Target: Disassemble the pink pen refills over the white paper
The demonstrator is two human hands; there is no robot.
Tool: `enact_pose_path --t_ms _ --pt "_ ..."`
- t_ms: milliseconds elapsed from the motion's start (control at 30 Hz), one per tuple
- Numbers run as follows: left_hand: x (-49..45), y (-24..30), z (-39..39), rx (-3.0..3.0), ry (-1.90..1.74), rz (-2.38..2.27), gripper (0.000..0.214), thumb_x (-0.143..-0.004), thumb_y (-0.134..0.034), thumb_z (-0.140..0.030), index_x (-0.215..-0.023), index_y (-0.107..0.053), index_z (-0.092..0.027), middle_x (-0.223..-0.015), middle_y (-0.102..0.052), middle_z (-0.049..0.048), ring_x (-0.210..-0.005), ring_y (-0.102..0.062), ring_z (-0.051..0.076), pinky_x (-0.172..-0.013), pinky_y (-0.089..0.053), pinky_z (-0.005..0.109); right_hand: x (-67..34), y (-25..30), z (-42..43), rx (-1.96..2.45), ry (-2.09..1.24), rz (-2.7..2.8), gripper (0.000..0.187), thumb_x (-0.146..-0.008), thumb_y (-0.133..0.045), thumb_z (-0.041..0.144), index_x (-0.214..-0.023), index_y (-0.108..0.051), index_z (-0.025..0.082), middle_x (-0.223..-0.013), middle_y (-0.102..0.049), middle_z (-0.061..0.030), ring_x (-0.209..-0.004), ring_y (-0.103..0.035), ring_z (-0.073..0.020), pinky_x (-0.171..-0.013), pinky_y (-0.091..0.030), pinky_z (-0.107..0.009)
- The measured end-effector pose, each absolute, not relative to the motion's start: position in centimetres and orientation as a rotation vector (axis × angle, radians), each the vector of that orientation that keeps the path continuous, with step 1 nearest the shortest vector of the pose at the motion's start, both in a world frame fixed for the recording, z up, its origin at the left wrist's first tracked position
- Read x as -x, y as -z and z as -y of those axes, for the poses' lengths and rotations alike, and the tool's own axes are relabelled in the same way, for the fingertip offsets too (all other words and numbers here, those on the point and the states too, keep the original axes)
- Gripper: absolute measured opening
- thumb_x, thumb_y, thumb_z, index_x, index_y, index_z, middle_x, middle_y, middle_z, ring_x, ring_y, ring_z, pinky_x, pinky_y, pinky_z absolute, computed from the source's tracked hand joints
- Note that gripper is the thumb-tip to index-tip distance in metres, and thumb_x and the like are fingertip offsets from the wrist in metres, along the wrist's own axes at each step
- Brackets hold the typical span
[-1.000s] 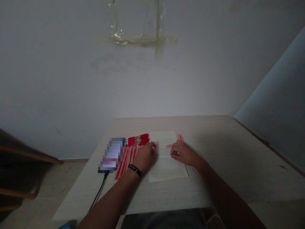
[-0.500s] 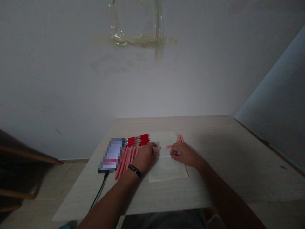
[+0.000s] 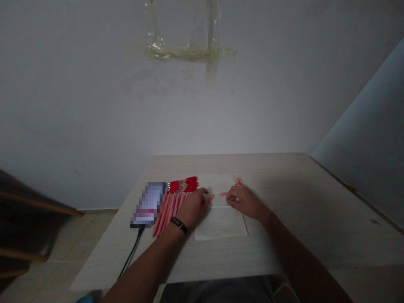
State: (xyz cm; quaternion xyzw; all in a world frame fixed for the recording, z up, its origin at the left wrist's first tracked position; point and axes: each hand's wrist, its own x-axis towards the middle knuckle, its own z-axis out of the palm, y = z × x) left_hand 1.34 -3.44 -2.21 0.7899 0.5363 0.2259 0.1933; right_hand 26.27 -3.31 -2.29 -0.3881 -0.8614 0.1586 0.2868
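Observation:
My left hand (image 3: 192, 208) rests on the table with fingers curled around a pink pen piece whose tip (image 3: 210, 198) sticks out to the right. My right hand (image 3: 244, 202) faces it, fingers pinched on a thin white refill and a small pink piece (image 3: 224, 193). Both hands lie over a pale sheet of paper (image 3: 219, 223). A row of pink pen barrels (image 3: 167, 210) lies under and left of my left hand. Red pens (image 3: 184, 184) lie in a bunch just beyond them.
A phone (image 3: 148, 204) with a black cable (image 3: 131, 254) lies at the left of the light wooden table (image 3: 299, 210). A few pink pieces (image 3: 239, 181) lie behind my right hand. A wall stands close behind; a dark chair (image 3: 28, 227) is at the left.
The pink piece in my left hand has slid out further to the right. My right hand has shifted slightly up and left. The paper has shifted a little.

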Motion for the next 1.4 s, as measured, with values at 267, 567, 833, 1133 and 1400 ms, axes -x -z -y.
enact_pose_path --t_ms 267,567,833,1133,1400 --pt "-1.6 0.9 3.8 -2.223 -0.739 -1.277 0.019 -0.089 -0.056 -0.021 -0.105 -0.067 -0.019 -0.094 -0.068 0.0064 -0.083 -0.063 0.018 -0.071 -0.045 0.027 -25.4 2.9 3.1 1.092 -0.558 1.960 0.011 -0.091 -0.065 0.029 -0.100 -0.066 0.022 -0.086 -0.069 -0.0001 -0.076 -0.065 -0.0153 -0.121 -0.014 -0.054" --pt "-1.5 1.0 3.7 -2.235 -0.771 -1.194 0.024 -0.090 -0.054 -0.017 -0.110 -0.065 -0.020 -0.095 -0.064 0.0062 -0.085 -0.061 0.018 -0.072 -0.046 0.027 -26.0 2.7 3.1 1.054 -0.520 2.123 0.005 -0.088 -0.066 0.022 -0.093 -0.068 0.022 -0.088 -0.069 -0.0023 -0.085 -0.064 -0.0178 -0.117 -0.021 -0.055" --pt "-1.6 0.3 3.9 -2.272 -0.749 -1.167 0.025 -0.092 -0.052 -0.019 -0.111 -0.068 -0.021 -0.094 -0.062 0.0057 -0.083 -0.059 0.017 -0.075 -0.046 0.027 -25.3 2.4 3.6 1.054 -0.659 2.056 0.014 -0.087 -0.069 0.028 -0.100 -0.068 0.023 -0.088 -0.067 -0.0008 -0.082 -0.064 -0.0164 -0.117 -0.021 -0.053" --pt "-1.8 -0.1 4.1 -2.140 -0.864 -1.133 0.022 -0.092 -0.058 -0.027 -0.109 -0.069 -0.020 -0.095 -0.065 0.0064 -0.086 -0.060 0.018 -0.073 -0.047 0.028 -24.3 3.5 3.1 1.048 -0.863 1.738 0.023 -0.087 -0.069 0.043 -0.091 -0.064 0.022 -0.078 -0.066 0.0002 -0.071 -0.062 -0.0146 -0.099 -0.044 -0.044" --pt "-1.8 -0.2 4.1 -1.729 -1.004 -1.053 0.035 -0.093 -0.056 -0.042 -0.121 -0.057 -0.020 -0.104 -0.064 0.0058 -0.089 -0.061 0.017 -0.076 -0.049 0.028 -24.3 3.2 3.3 0.993 -1.007 1.515 0.027 -0.083 -0.073 0.046 -0.090 -0.062 0.022 -0.074 -0.063 0.0000 -0.069 -0.061 -0.0157 -0.073 -0.051 -0.033"
